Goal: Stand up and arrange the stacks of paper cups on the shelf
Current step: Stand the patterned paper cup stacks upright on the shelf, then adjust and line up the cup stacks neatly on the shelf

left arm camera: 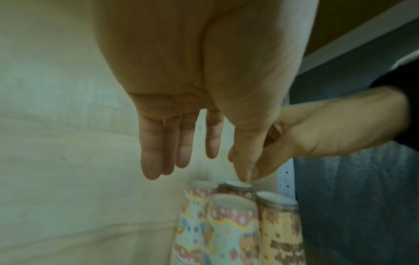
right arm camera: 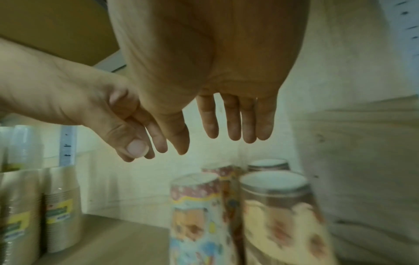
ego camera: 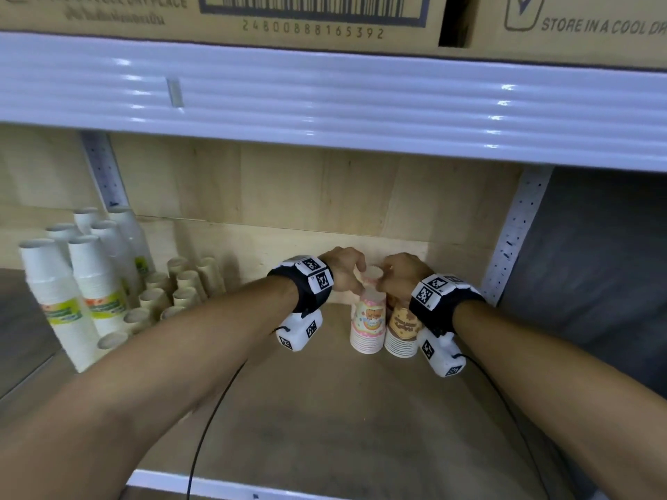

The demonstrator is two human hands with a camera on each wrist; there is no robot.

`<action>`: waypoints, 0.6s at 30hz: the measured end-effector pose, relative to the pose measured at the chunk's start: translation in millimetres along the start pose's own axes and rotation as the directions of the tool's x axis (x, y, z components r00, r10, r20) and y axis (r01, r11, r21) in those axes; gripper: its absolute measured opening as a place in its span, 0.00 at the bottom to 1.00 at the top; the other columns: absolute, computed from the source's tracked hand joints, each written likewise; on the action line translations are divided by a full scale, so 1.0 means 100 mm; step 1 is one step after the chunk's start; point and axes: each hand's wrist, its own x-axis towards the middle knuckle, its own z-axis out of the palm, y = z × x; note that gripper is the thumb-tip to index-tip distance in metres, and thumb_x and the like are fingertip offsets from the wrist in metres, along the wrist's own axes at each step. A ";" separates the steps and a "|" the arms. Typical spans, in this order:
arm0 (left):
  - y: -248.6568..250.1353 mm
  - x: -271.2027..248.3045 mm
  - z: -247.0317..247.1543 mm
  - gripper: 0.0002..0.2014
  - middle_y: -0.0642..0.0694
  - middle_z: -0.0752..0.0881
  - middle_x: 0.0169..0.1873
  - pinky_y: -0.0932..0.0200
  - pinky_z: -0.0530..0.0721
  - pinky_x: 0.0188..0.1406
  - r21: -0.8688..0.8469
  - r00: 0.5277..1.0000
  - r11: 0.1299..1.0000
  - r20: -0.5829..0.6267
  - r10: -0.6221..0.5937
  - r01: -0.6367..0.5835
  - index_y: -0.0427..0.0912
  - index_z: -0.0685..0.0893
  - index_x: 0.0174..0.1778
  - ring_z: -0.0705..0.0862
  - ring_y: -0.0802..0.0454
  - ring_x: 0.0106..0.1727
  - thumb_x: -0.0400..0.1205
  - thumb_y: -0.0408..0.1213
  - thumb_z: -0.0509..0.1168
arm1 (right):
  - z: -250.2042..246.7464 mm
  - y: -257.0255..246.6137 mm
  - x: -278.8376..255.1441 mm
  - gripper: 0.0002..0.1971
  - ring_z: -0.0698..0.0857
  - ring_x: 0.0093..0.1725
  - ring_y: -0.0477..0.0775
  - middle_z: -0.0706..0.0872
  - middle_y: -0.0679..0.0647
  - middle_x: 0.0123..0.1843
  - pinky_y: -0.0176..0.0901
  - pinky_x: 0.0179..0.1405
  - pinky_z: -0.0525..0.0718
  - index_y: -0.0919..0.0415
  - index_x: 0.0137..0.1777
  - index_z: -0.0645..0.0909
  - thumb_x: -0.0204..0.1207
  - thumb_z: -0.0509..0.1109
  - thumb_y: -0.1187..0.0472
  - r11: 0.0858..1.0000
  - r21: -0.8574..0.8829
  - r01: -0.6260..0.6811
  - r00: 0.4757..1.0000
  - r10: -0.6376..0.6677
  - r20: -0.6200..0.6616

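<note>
Both hands hovered over the printed cup stacks at the shelf's [ego camera: 361, 409] back right corner; left hand [ego camera: 343, 270] and right hand [ego camera: 399, 276] had fingers hanging straight, relaxed, gripping nothing, prob. just steadying the tops; pink cartoon stack [ego camera: 367, 321] & brown-label stack [ego camera: 402, 328] stood upright, rims down, side by side, touching; tapered paper, glossy print, ribbed nested rims; two more stood behind; white stacks [ego camera: 54, 301] and kraft stacks [ego camera: 180, 286] stood far left.
</note>
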 end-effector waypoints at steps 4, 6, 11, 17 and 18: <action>-0.27 -0.28 -0.35 0.25 0.50 0.77 0.63 0.57 0.76 0.53 0.024 0.994 0.994 0.014 -0.104 0.104 0.51 0.80 0.67 0.77 0.49 0.58 0.74 0.48 0.76 | 0.01 -0.47 -0.01 0.28 0.80 0.66 0.55 0.79 0.52 0.70 0.45 0.60 0.80 0.52 0.70 0.78 0.69 0.75 0.48 0.999 0.004 0.048 0.999 -0.048 0.001; -0.43 -0.46 -0.52 0.24 0.52 0.76 0.56 0.58 0.75 0.51 0.047 0.988 0.987 0.010 -0.152 0.151 0.52 0.81 0.66 0.76 0.51 0.55 0.74 0.48 0.76 | 0.03 -0.75 -0.05 0.29 0.81 0.64 0.55 0.79 0.53 0.69 0.44 0.58 0.80 0.51 0.70 0.78 0.69 0.75 0.47 0.995 0.013 0.102 0.995 -0.102 0.009; -0.91 -0.94 -0.83 0.20 0.54 0.76 0.51 0.58 0.77 0.50 0.108 0.964 0.958 0.002 -0.266 0.264 0.52 0.85 0.60 0.78 0.52 0.54 0.72 0.46 0.77 | 0.13 -1.42 -0.18 0.28 0.83 0.60 0.56 0.81 0.54 0.66 0.44 0.54 0.81 0.50 0.69 0.79 0.69 0.75 0.46 0.976 0.036 0.216 0.974 -0.218 0.060; -1.46 -1.56 -1.06 0.12 0.46 0.86 0.52 0.58 0.84 0.38 0.125 0.925 0.923 0.064 -0.374 0.364 0.46 0.90 0.51 0.83 0.47 0.49 0.72 0.37 0.77 | 0.23 -2.10 -0.43 0.18 0.86 0.55 0.59 0.84 0.55 0.59 0.43 0.49 0.83 0.57 0.62 0.84 0.73 0.73 0.52 0.929 0.029 0.369 0.919 -0.369 0.137; -1.54 -1.66 -1.08 0.11 0.45 0.87 0.51 0.56 0.85 0.39 0.126 0.919 0.918 0.075 -0.387 0.376 0.46 0.90 0.49 0.84 0.47 0.47 0.72 0.37 0.77 | 0.26 -2.20 -0.47 0.18 0.86 0.54 0.59 0.86 0.57 0.58 0.44 0.49 0.84 0.58 0.60 0.85 0.72 0.74 0.52 0.922 0.034 0.386 0.911 -0.386 0.143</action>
